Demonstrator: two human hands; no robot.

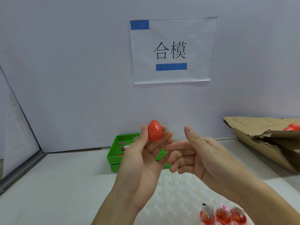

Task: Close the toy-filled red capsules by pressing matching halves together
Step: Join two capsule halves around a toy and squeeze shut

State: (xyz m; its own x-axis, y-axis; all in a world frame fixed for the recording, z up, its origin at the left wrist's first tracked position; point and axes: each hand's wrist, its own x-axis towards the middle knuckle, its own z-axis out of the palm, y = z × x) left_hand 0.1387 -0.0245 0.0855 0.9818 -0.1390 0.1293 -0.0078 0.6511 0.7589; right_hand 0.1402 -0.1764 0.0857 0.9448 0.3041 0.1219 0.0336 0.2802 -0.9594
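Observation:
My left hand [146, 153] holds a closed red egg-shaped capsule [154, 131] upright between thumb and fingertips, raised above the table. My right hand [194, 153] is beside it, palm turned toward me, fingers straight and pointing left, holding nothing. Three open red capsule halves [223, 215] with wrapped toys inside stand in a white dimpled tray [175, 192] at the bottom right.
A green plastic tray [113, 153] with small toys sits against the back wall, partly behind my hands. A torn cardboard box [263, 140] at the right holds red capsule pieces [292, 127]. A paper sign [172, 51] hangs on the wall.

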